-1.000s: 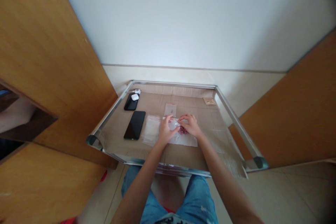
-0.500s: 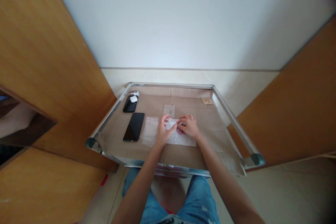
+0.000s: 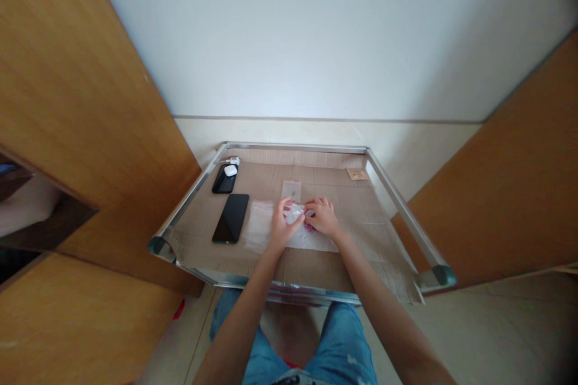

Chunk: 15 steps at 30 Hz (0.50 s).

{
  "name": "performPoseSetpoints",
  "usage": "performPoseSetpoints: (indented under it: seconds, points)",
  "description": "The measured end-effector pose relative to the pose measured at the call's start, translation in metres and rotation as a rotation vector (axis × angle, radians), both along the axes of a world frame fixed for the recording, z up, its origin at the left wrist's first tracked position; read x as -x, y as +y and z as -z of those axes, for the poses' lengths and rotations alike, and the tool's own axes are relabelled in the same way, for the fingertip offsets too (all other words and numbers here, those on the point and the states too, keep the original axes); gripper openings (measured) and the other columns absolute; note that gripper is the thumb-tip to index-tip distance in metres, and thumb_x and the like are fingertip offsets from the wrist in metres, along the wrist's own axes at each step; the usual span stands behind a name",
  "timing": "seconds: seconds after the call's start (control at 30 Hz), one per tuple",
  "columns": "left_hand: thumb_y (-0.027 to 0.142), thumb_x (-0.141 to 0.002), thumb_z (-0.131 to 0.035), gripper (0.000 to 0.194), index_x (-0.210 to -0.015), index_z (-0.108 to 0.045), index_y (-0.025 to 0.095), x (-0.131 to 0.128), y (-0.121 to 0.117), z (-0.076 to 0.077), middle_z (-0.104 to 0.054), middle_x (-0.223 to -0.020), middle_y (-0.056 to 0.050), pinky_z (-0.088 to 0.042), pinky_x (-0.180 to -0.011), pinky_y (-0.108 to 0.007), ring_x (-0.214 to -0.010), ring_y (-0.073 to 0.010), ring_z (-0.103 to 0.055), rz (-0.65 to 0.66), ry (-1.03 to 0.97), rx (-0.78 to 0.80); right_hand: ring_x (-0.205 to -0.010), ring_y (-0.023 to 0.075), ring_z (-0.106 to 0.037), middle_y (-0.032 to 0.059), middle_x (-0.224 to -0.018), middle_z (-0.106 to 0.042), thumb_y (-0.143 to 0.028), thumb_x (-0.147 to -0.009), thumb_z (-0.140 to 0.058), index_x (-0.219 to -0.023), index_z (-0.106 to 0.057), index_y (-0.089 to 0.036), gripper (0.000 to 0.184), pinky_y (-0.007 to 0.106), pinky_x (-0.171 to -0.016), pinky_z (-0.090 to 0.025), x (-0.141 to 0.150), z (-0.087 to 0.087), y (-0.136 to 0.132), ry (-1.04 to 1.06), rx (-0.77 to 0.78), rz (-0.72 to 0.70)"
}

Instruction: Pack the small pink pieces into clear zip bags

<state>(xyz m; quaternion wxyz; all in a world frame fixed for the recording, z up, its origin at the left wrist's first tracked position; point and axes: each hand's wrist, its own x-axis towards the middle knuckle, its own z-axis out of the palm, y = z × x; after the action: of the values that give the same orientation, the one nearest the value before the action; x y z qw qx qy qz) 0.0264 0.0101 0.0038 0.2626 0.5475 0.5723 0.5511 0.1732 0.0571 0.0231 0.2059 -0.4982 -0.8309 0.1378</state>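
Near the front of the bench, left hand (image 3: 283,227), fingers closed in a tight pinch on a small clear plastic bag (image 3: 294,213); right hand (image 3: 323,218) just beside, fingers curved at the bag's edge, grip impossible to tell. Careful fingertip work, suited to thin plastic. Dark red beads (image 3: 309,227) partly under right hand, on a white sheet (image 3: 316,243). Next, a flat clear bag (image 3: 261,225), contents not visible. Farther, a black smartphone (image 3: 230,218), a small clear packet (image 3: 291,190), and a white earbud case (image 3: 230,171) on a second phone (image 3: 221,184).
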Motion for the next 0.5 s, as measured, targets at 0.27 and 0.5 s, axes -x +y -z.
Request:
performPoseSetpoints:
  seconds: [0.27,0.5]
  points:
    - [0.028,-0.065,-0.07,0.058,-0.117,-0.045,0.023,0.001,0.001,0.006,-0.058,-0.105,-0.005,-0.045,-0.08,-0.032,-0.091,-0.0169,-0.056,0.013,0.019,-0.02,-0.101,0.0244,-0.048,0.004,-0.102,-0.064,-0.033,-0.077,-0.058,-0.079,-0.069,-0.025,0.013,0.039,-0.085,-0.031,-0.01,0.003,0.004,0.185,0.006,0.107]
    - [0.029,-0.062,-0.072,0.064,-0.119,-0.044,0.023,0.001,0.001,0.009,-0.058,-0.106,-0.005,-0.045,-0.076,-0.032,-0.091,-0.0174,-0.056,0.062,0.072,-0.023,-0.098,0.0211,-0.055,0.005,-0.098,-0.066,-0.039,-0.08,-0.054,-0.082,-0.067,-0.022,0.021,0.039,-0.091,-0.031,-0.011,0.0,0.009,0.421,0.033,0.016]
